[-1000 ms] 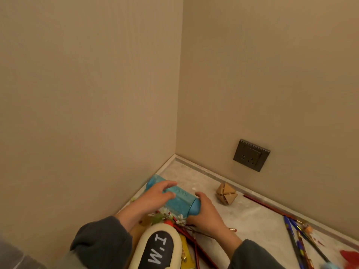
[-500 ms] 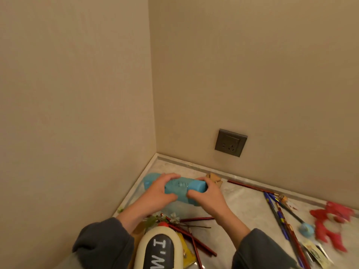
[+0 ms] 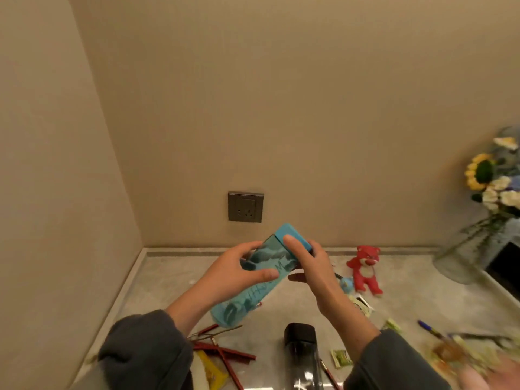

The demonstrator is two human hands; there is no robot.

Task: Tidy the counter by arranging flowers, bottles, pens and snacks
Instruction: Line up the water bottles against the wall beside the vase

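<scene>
The left hand (image 3: 233,274) grips the blue bottle (image 3: 253,294) round its middle. Half a second ago the bottle lay level near the corner; now it is raised above the counter (image 3: 168,277) and tilted (cap (image 3: 287,230) uppermost). The right hand (image 3: 315,274) pinches that cap.

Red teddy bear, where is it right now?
In the head view the red teddy bear is on the counter right of centre, near the back wall, right of the right hand and left of the glass vase.
</scene>
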